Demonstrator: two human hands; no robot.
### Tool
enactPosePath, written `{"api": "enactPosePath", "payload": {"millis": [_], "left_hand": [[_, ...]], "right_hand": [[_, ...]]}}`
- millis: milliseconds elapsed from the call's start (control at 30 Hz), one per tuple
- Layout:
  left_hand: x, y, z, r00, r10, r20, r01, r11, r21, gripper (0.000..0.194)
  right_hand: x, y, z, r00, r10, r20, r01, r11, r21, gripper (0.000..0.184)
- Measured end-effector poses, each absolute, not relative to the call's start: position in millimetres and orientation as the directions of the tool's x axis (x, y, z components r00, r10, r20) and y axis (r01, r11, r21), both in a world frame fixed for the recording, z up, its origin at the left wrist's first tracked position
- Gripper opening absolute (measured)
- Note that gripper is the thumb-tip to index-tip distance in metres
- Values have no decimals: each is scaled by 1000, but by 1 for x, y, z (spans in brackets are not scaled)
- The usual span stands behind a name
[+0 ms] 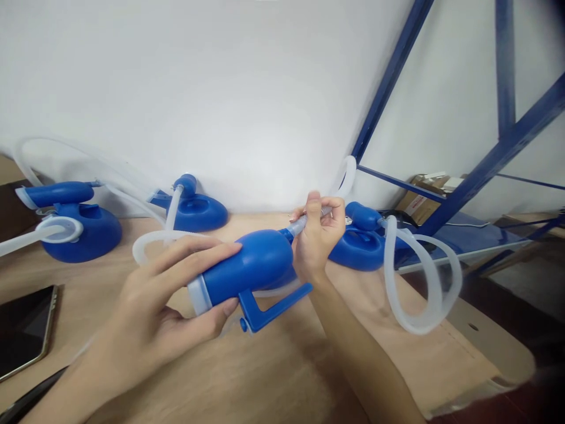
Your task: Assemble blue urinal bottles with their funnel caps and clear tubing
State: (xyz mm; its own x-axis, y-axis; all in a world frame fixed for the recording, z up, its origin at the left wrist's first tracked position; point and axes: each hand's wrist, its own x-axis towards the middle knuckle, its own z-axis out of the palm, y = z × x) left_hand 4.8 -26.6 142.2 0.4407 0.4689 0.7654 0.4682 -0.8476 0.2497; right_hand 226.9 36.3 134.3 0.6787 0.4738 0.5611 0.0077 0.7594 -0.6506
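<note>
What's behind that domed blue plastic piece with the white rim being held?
Behind the domed blue plastic piece, a sliver of blue plastic and translucent white tubing show. The rest is covered, so its full shape can't be seen.

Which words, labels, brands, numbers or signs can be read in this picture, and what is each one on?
None can be read.
Cardboard box by the blue frame: a small printed patch, too blurred to read.
Blue container in the hands: no lettering visible on the side shown.
Phone: dark screen, no text visible.
</note>
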Motion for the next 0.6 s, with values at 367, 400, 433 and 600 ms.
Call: {"api": "enactPosePath", "payload": {"millis": [367, 400, 433, 600], "left_hand": [[24, -22, 120, 450, 384, 806, 385, -898, 213, 43], [25, -21, 115, 453, 355, 818, 355, -913, 200, 40], [25, -20, 110, 462, 319, 828, 328, -928, 175, 38], [26, -23, 87, 481, 288, 828, 369, -923, 106, 46]], "right_hand": [[230, 35, 139, 719, 482, 500, -61, 761, -646, 42], [229, 34, 139, 716, 496, 491, -88, 762, -641, 42], [228, 33, 139, 710, 509, 488, -114, 766, -633, 43], [228, 20, 145, 637, 546, 543, -205, 800, -564, 47]]}}
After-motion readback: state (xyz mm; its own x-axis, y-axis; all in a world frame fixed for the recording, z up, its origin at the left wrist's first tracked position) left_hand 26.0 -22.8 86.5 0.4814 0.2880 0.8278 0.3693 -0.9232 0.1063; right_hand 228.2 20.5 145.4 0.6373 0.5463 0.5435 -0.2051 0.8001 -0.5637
